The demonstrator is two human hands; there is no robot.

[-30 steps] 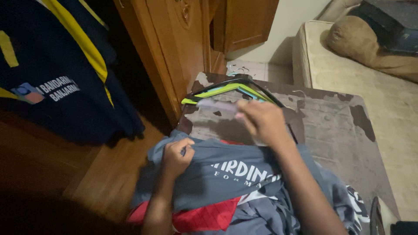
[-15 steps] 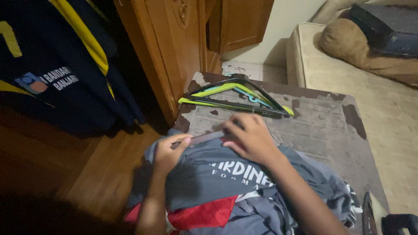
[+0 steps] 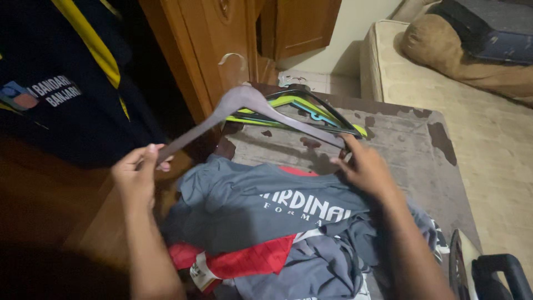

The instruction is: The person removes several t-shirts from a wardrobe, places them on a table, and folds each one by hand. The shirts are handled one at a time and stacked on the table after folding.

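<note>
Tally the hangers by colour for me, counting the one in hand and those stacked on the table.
Grey hanger, held at its ends by the left hand and right hand: 1
Black hanger in the stack: 1
Yellow-green hangers: at least 1, overlap hides any more
Blue hanger: 1
Total: at least 4

A dim room holds a wooden wardrobe (image 3: 211, 50), a pale wall (image 3: 366, 22) and a beige mattress (image 3: 488, 128).
</note>
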